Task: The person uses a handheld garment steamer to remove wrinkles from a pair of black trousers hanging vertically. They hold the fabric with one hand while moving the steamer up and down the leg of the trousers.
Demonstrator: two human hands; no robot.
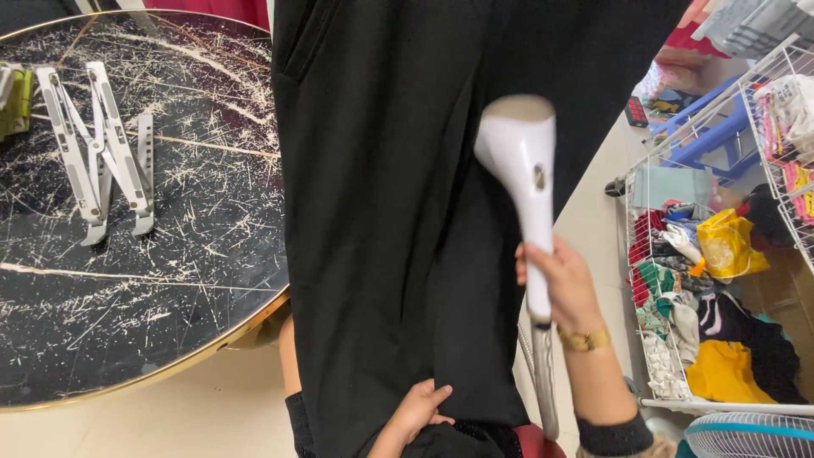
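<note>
Both hands work on a hanging black fabric garment. Her right hand is closed around the handle of a white plastic garment steamer, its head against the cloth. Near the bottom, the left hand grips the garment's lower edge. Left stands a round black marble surface; right, a white wire basket of clothes.

table left of garment; wire rack right.
</note>
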